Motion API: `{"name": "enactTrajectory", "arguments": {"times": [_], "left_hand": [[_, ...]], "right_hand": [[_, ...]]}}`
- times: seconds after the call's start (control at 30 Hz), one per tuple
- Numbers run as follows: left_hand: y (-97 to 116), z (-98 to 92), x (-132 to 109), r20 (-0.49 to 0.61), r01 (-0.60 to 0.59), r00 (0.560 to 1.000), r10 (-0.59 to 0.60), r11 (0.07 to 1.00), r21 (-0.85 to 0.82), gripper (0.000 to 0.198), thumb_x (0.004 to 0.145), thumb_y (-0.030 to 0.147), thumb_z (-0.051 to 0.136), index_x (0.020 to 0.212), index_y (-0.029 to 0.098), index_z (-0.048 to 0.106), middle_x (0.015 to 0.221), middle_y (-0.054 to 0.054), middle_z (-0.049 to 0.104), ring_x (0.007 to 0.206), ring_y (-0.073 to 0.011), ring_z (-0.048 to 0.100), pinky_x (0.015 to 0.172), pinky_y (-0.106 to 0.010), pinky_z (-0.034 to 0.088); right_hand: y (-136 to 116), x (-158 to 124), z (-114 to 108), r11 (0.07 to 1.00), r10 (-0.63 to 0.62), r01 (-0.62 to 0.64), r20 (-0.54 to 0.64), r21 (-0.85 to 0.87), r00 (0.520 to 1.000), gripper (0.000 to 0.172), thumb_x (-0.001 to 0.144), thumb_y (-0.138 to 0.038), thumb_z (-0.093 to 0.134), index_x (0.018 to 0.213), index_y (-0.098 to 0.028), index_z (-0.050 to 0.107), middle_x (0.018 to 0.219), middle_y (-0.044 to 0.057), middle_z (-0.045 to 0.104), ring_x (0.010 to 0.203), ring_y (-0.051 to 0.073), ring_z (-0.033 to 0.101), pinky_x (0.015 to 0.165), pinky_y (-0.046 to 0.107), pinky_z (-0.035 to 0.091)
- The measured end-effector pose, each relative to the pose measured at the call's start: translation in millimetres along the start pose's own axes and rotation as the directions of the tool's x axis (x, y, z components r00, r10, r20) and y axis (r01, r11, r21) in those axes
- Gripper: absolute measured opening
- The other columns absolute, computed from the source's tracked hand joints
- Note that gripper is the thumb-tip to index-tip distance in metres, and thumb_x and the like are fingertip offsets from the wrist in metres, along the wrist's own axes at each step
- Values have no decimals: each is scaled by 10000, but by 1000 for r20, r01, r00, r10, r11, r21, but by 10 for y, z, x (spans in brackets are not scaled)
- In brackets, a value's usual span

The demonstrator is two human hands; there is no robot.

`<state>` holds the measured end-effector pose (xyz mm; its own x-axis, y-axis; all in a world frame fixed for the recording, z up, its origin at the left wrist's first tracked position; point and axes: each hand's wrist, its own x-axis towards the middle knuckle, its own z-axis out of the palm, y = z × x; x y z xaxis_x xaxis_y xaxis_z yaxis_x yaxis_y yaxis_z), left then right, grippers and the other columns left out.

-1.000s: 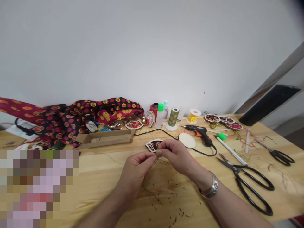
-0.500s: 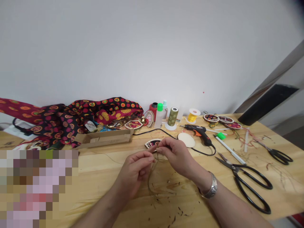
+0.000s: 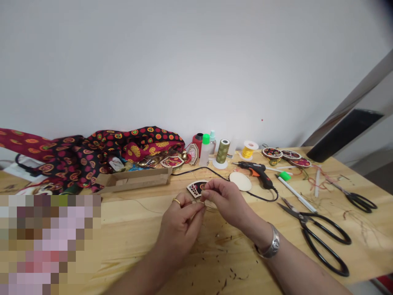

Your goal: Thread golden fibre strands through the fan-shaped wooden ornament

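Note:
Just above the table, my left hand, with a ring on one finger, is closed, its thumb and fingertips pinching a thin olive thread. My right hand, a silver bracelet at its wrist, pinches the same thread close to the left fingertips. Both sets of fingertips nearly touch, and they hide most of the thread. Right behind them lies a fan-shaped ornament with dark patterned fabric and a pale cut-out edge, partly covered by my right hand.
Behind the hands stand a green-capped bottle, an olive thread spool and a yellow spool. A glue gun and large scissors lie right. Left are an open cardboard box and patterned fabric.
My left hand has turned and moved slightly right, so its ring now shows. The thread that hung below the fingers is now mostly hidden. My right hand has barely moved.

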<state>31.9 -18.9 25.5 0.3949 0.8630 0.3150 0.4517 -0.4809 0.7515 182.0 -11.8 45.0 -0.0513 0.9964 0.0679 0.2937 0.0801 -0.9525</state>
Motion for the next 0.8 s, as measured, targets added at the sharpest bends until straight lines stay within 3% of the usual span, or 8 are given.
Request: {"name": "enactTrajectory", "arguments": {"times": [0.23, 0.43, 0.53, 0.63, 0.7, 0.77, 0.8], "left_hand": [[-47, 47, -33, -3, -79, 997, 81, 980, 180, 215, 824, 216, 462, 797, 205, 674, 628, -9, 445, 593, -135, 459, 548, -241, 347], [-70, 8, -33, -36, -71, 996, 80, 978, 195, 212, 802, 209, 486, 936, 203, 651, 705, -29, 515, 686, -164, 505, 640, -280, 398], [-68, -81, 8, -232, -47, 968, 93, 979, 198, 222, 765, 217, 538, 965, 178, 626, 943, -78, 523, 890, -207, 505, 805, -338, 399], [-63, -165, 65, -490, 3, 867, 94, 981, 193, 179, 739, 219, 574, 907, 165, 606, 1125, -108, 427, 1062, -253, 433, 924, -397, 337], [-58, -184, 92, -602, 2, 795, 77, 992, 129, 193, 729, 196, 590, 917, 166, 561, 1193, -117, 389, 1161, -268, 364, 963, -411, 311], [-47, -167, 100, -634, -92, 771, 66, 996, -8, 228, 741, 177, 578, 962, 178, 522, 1240, -113, 386, 1205, -261, 342, 984, -416, 305], [-39, -149, 98, -613, -142, 788, 53, 985, -97, 242, 756, 177, 560, 993, 185, 512, 1263, -109, 390, 1209, -253, 351, 992, -417, 302]], "right_hand": [[-4, -3, 54, 964, 103, -120, 83, 239, 991, 96, 738, -191, 531, 645, -167, 528, 623, -18, 538, 577, 97, 464, 552, 207, 366], [-25, 20, -22, 968, 113, -125, 68, 218, 991, 124, 729, -228, 554, 629, -168, 513, 535, -51, 424, 482, 73, 339, 462, 197, 283], [-44, 44, -113, 972, 124, -126, 23, 201, 992, 143, 733, -241, 552, 619, -169, 504, 511, -58, 409, 451, 66, 299, 442, 199, 255], [-57, 56, -172, 974, 131, -127, -8, 186, 991, 128, 728, -235, 558, 627, -170, 513, 501, -61, 409, 443, 64, 297, 442, 199, 255], [-59, 52, -176, 979, 127, -126, -2, 160, 992, 130, 724, -235, 562, 621, -165, 525, 510, -55, 428, 453, 65, 316, 449, 199, 264], [-61, 40, -153, 985, 117, -118, 19, 127, 993, 134, 722, -236, 561, 613, -161, 538, 529, -43, 452, 471, 70, 338, 456, 199, 272], [-62, 31, -135, 988, 110, -112, 29, 110, 994, 135, 721, -234, 560, 610, -159, 541, 538, -38, 460, 480, 72, 347, 459, 199, 276]]}}
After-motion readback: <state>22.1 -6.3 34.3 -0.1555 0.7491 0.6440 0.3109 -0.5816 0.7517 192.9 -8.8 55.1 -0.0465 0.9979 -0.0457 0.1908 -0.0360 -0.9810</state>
